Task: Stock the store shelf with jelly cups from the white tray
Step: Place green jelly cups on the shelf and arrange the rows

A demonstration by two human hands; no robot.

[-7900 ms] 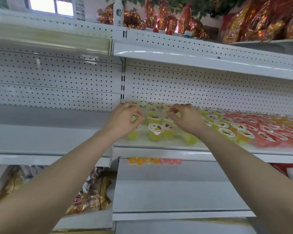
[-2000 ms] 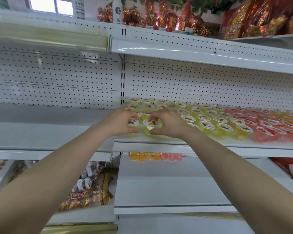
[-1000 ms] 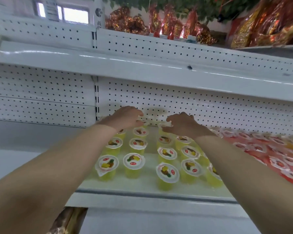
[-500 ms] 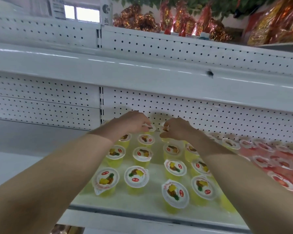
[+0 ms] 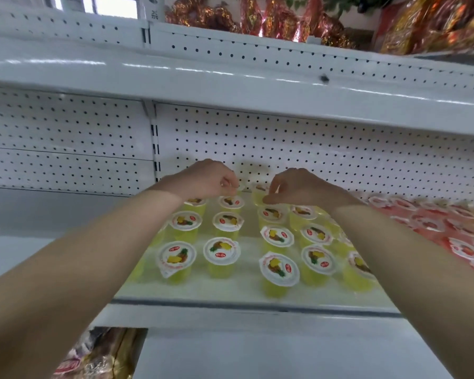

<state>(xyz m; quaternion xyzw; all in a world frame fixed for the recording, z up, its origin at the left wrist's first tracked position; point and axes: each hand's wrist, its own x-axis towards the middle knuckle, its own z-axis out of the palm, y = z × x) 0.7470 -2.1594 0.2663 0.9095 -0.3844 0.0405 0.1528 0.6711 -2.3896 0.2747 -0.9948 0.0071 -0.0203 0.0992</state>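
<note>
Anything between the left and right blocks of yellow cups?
Head view: only a bare strip of shelf separates the left block from the right block.

White metal shelf [image 5: 246, 287], yellow jelly cups [image 5: 221, 251] upright in rows, red jelly cups [image 5: 460, 248] just beside them, right

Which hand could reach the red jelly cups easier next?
Probably the right hand: it hangs over the back yellow cups on the side nearest the red jelly cups. The left hand would have to cross over it.
</note>
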